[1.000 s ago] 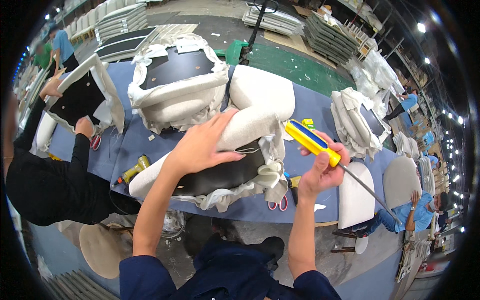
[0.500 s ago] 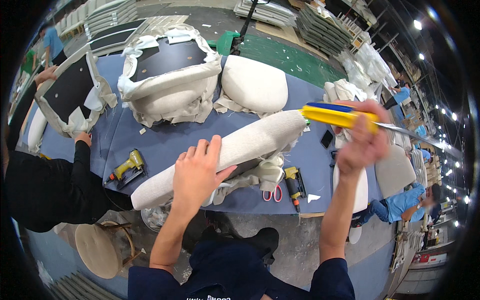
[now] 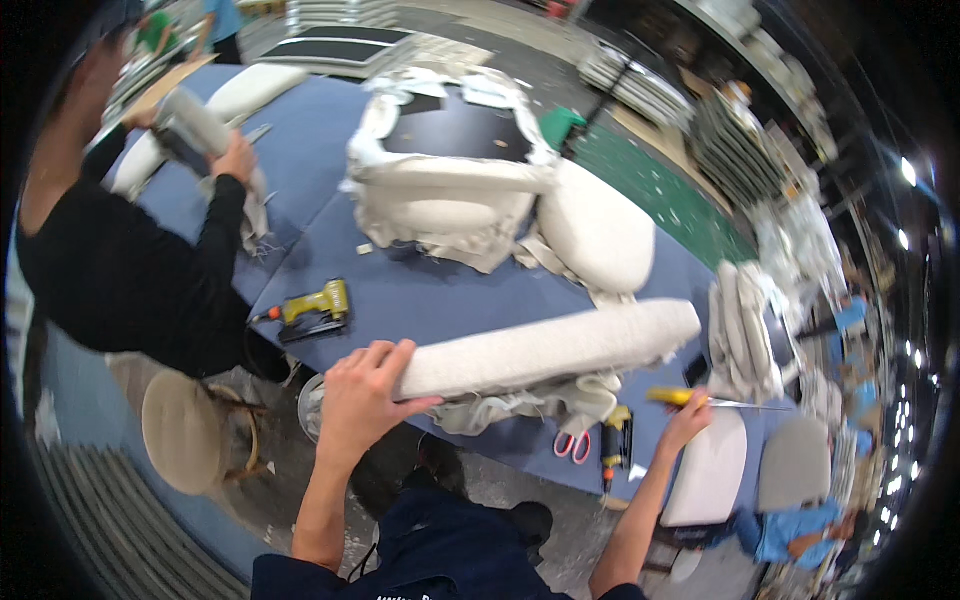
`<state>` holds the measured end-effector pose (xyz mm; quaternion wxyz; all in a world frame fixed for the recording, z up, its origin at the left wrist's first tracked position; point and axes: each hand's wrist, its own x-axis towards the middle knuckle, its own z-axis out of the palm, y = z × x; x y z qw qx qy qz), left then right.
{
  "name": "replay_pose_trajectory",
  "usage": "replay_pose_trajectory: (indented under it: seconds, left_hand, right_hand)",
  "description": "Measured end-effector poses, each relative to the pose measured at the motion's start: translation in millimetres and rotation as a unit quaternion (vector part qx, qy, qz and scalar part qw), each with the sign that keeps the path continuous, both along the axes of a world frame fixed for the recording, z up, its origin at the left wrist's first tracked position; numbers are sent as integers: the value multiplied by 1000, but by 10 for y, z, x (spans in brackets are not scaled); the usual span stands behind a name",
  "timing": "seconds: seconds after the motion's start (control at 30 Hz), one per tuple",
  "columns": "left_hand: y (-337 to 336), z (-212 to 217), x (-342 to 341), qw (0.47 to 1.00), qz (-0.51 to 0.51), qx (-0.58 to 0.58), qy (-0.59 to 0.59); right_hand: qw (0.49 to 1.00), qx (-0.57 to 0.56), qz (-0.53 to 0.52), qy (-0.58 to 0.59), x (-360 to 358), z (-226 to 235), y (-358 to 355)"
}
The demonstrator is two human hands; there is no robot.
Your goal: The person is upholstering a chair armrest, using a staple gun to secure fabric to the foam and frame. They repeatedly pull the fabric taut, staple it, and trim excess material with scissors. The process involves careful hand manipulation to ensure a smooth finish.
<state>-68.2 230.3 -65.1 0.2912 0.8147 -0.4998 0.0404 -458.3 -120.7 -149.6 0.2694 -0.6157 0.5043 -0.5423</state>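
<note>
My left hand [image 3: 365,390] grips the left end of a cushion-like seat panel [image 3: 545,350] covered in cream fabric, tilted on its edge at the front of the table. Its padded side faces up, and loose fabric edges [image 3: 585,400] hang beneath. In my right hand [image 3: 690,420] is a screwdriver [image 3: 662,396] with a yellow and blue handle, its thin metal shaft pointing right. That hand is off the panel, beyond its right end. Below the panel, red-handled scissors [image 3: 572,447] and a yellow staple gun [image 3: 617,440] lie on the table.
Another yellow staple gun [image 3: 318,310] lies at the left on the blue table [image 3: 400,290]. Covered panels are stacked [image 3: 450,190] at the back, with one [image 3: 597,225] beside them. A co-worker in black [image 3: 150,270] handles a panel at the left. A round stool [image 3: 185,430] stands below.
My view has shifted and turned. My right hand, with the screwdriver, has dropped away from the panel's right end. The co-worker has turned a panel over and moved it farther back.
</note>
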Motion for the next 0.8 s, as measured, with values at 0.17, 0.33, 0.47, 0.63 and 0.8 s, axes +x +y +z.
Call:
replay_pose_trajectory:
  seconds: [0.17, 0.33, 0.47, 0.63, 0.8]
  left_hand:
    - [42, -103, -110, 998, -33, 46, -34]
    - [71, -125, -220, 993, -27, 39, -110]
    - [97, -21, -333, 984, -106, 64, -131]
    - [148, -165, -417, 979, -86, 16, -186]
    - [144, -27, -40, 988, -123, 54, -74]
  right_hand:
    - [935, 6, 63, 350, -460, -1991, 229]
    - [913, 62, 121, 385, -29, -1899, 18]
    - [945, 123, 121, 279, -306, -1111, -945]
    - [810, 130, 471, -325, 598, -44, -833]
    - [967, -103, 224, -70, 629, -473, -375]
